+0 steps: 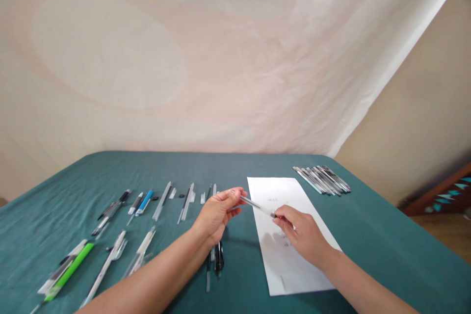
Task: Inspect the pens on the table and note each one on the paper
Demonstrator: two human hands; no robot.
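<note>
Between my two hands is a clear pen [255, 204], held slanting over the paper's left part. My left hand [221, 208] pinches its upper-left end between thumb and fingers. At the lower-right end, which looks dark, my right hand [300, 230] grips it with closed fingertips. Beneath lies a white sheet of paper [272, 265] with a few faint handwritten marks, partly covered by my right hand and its shadow. Just below my left wrist, a black pen part [219, 259] and a thin refill [208, 274] rest on the cloth, partly hidden by the arm.
A row of clear pens [320, 180] lies at the back right of the green-covered table [386, 245]. Pen barrels [162, 201], caps [172, 193] and refills are spread across the left. A bright green pen [69, 271] lies front left, a blue one [144, 202] behind it.
</note>
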